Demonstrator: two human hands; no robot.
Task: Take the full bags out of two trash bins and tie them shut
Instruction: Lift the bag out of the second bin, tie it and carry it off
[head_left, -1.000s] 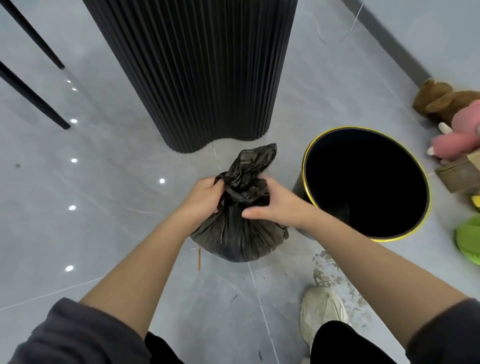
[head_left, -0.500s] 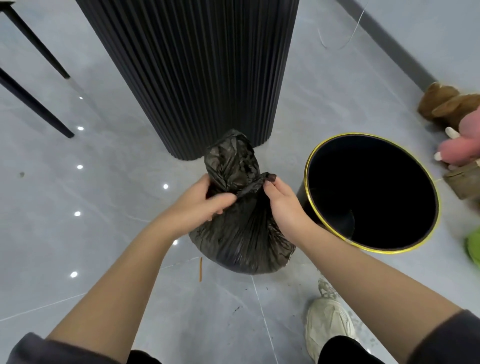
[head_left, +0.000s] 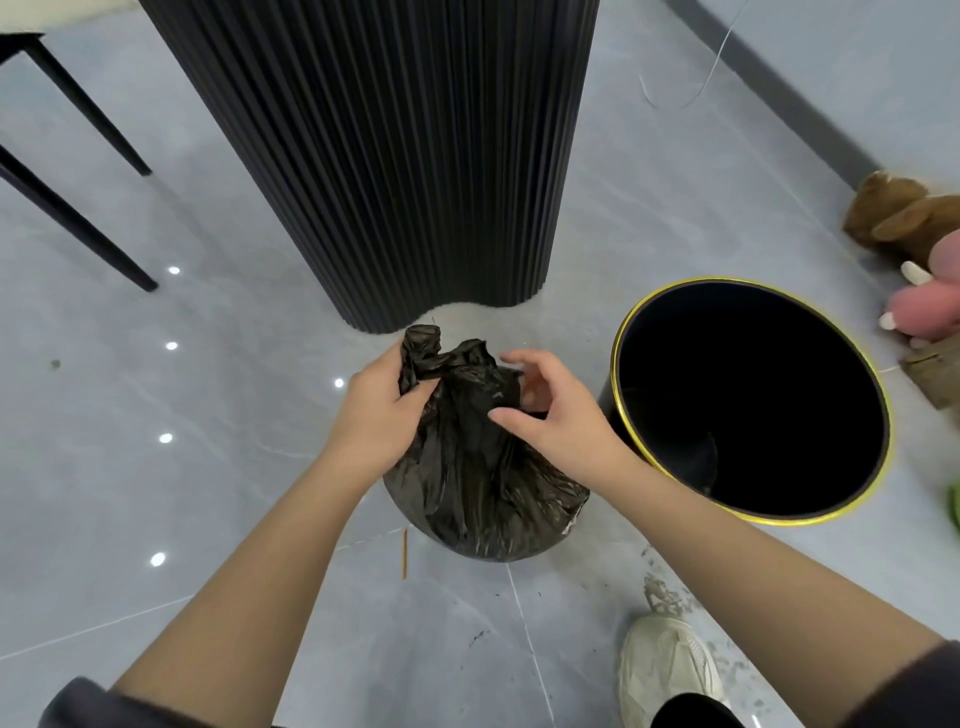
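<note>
A full black trash bag (head_left: 483, 483) sits on the grey tiled floor in front of me. Its neck is gathered into a twisted bunch at the top. My left hand (head_left: 379, 410) grips that bunch from the left, thumb pressed into the plastic. My right hand (head_left: 550, 415) hovers at the right side of the neck with fingers spread and curled, holding nothing. To the right stands a black trash bin (head_left: 623, 364) with a gold rim. No liner shows in it and its inside is dark.
A tall black ribbed column (head_left: 389, 156) rises just behind the bag. Black furniture legs (head_left: 67, 218) stand at the far left. Plush toys (head_left: 914, 223) and a wooden block (head_left: 935, 374) lie by the right wall. My pale shoe (head_left: 670, 670) is at the bottom right.
My right hand has let go of the bag's neck and its fingers have spread. The loose top of the bag has dropped lower and is now bunched in my left hand.
</note>
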